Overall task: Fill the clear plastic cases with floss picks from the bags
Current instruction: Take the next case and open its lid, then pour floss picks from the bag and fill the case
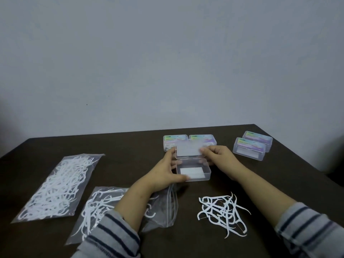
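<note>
Behind the open case (193,169), four cases' (249,151) labels are too blurred to read.

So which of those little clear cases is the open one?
The open case held between the left hand and right hand, lid tipped up. The two closed pairs behind it and at far right have labelled lids shut.

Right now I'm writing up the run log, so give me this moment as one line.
left hand: grips open case base | right hand: holds lid | case: no picks inside | loose picks: on table
</note>
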